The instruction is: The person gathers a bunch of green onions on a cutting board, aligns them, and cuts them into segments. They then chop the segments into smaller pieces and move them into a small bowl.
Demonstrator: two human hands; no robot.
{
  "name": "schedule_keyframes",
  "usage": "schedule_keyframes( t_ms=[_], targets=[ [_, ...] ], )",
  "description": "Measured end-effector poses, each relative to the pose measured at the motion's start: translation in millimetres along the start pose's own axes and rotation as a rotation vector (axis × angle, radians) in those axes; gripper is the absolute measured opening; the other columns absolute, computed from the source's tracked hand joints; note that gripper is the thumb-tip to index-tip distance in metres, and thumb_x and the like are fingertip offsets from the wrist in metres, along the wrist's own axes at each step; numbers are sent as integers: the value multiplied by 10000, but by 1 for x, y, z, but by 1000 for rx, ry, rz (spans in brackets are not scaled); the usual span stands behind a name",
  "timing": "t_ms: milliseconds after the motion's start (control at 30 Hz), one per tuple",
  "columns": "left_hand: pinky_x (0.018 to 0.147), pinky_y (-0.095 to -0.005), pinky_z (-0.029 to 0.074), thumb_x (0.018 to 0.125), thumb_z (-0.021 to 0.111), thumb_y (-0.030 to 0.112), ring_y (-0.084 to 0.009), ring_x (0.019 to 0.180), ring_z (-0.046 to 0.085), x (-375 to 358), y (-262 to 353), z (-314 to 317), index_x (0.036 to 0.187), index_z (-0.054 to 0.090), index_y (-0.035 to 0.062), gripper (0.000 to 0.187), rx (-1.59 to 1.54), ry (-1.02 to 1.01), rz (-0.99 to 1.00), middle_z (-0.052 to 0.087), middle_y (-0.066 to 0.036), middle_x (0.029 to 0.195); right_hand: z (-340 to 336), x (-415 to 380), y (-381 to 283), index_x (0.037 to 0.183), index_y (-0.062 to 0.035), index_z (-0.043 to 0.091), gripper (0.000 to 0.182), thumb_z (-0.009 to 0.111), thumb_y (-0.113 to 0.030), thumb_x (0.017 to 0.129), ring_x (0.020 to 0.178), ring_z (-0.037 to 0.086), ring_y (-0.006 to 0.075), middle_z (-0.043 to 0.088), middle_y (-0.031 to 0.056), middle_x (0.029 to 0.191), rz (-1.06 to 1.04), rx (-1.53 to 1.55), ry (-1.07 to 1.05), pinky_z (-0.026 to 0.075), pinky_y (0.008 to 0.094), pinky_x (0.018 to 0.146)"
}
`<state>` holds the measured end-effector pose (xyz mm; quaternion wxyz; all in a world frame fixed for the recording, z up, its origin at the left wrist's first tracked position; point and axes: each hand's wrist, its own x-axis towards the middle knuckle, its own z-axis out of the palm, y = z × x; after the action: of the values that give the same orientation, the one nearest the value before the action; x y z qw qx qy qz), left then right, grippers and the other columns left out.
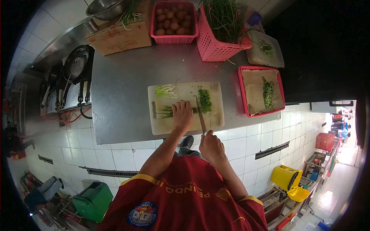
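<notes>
Head view: the greens (165, 112) lie on the board (165, 127), held beneath the left hand (182, 115) by its curled fingers. The right hand (212, 146) is closed around the handle of the knife (200, 116); its blade is beside the chopped pile (205, 101). On the shirt (177, 200), "INDO II" is readable. The board lies near the front edge of the table (119, 84), with bare steel behind it.

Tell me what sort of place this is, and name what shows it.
Most likely a working kitchen, perhaps a commercial one: a steel worktop, a cutting board with chopped greens on it, and a pink basket of eggs.
</notes>
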<state>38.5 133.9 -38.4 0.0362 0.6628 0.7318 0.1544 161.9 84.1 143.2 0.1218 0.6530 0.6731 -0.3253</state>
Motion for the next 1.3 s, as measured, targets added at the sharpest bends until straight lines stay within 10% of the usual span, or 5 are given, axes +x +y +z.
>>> schedule_keyframes(
  t_ms=[367,900,1300],
  targets=[
    [982,-524,352,906,577,216,-329,1036,503,2,-1,8,1074,559,57,233,13,22,-3,504,-143,1057,117,53,54,1094,60,396,382,403,-316,1033,722,662,495,656,313,742,20,45,114,540,552,650],
    [985,-520,370,886,620,258,-321,1039,510,0,1,0,1091,562,61,290,59,5,4,513,-135,1075,26,22,12,1080,87,447,332,447,-238,1009,794,688,462,680,286,786,-33,-13,98,569,519,728],
    [1002,-530,352,921,565,206,-318,1079,501,-6,-1,3,1136,561,68,255,31,0,-2,512,-133,1078,119,65,48,1073,49,411,311,466,-248,999,737,662,486,662,308,783,7,61,155,537,551,659]
  ],
)
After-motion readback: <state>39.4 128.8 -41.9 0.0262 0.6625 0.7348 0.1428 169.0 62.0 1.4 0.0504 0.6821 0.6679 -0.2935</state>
